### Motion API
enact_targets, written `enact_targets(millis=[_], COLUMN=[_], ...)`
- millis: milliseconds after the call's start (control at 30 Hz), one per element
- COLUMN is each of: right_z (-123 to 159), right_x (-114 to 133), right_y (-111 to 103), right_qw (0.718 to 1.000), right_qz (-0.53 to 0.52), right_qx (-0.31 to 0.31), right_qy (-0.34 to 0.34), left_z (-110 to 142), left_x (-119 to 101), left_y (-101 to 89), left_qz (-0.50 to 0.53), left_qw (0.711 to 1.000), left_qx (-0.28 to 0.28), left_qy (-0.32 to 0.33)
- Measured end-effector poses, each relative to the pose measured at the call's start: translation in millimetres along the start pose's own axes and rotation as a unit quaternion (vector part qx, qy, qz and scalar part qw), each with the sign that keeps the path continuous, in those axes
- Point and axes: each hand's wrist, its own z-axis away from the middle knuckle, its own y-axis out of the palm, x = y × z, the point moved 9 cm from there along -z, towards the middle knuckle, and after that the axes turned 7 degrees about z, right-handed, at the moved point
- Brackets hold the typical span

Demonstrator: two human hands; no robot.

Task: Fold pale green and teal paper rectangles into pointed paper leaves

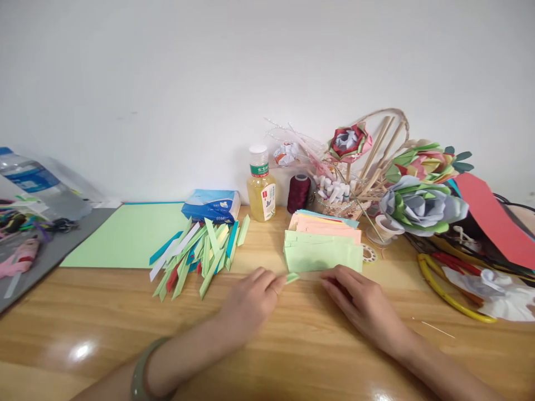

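Observation:
My left hand [254, 298] is closed, pinching a small folded strip of light green paper [292, 277] whose pointed end shows past the fingertips. My right hand [355, 292] rests on the table with fingers loosely bent and thumb a little apart; I see nothing held in it. Just beyond the right fingertips lies a fanned stack of paper slips [321, 250], light green in front, with peach and blue behind. Left of my left hand is a loose pile of folded paper strips [204, 253] in green, white, teal and red.
Light green sheets [125, 236] and a blue tissue pack [211, 205] lie back left. A drink bottle [262, 192] and dark thread spool [299, 192] stand by the wall. Paper flowers [422, 206] and a yellow-handled tool [443, 295] are at right; a water bottle [37, 181] is far left.

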Motion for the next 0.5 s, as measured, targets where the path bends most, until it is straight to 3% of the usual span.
enact_targets(millis=[67, 133, 200, 233, 367, 500], right_z=[-0.9, -2.4, -4.7, -6.0, -11.2, -12.1], right_x=[-5.5, -12.1, -20.7, -25.0, -36.1, -41.2], right_y=[-7.6, -12.8, -14.3, -13.6, -1.6, 8.2], right_qw=[0.999, 0.994, 0.99, 0.987, 0.982, 0.987], right_qz=[0.034, 0.081, 0.11, 0.124, 0.173, 0.142], right_qx=[-0.039, -0.072, -0.092, -0.097, -0.068, -0.03], right_qy=[-0.008, -0.013, -0.003, 0.007, 0.042, 0.068], left_z=[-0.2, 0.3, 0.5, -1.2, -9.3, -7.9], left_x=[15.8, 37.9, 56.8, 59.3, 45.6, 27.1], left_y=[-19.7, -43.0, -56.2, -57.1, -28.2, 3.7], left_qz=[-0.085, -0.187, -0.237, -0.226, -0.077, 0.032], left_qw=[0.995, 0.971, 0.948, 0.951, 0.989, 0.991], left_qx=[-0.05, -0.107, -0.12, -0.118, -0.031, 0.051], left_qy=[-0.027, -0.1, -0.172, -0.175, -0.12, -0.118])
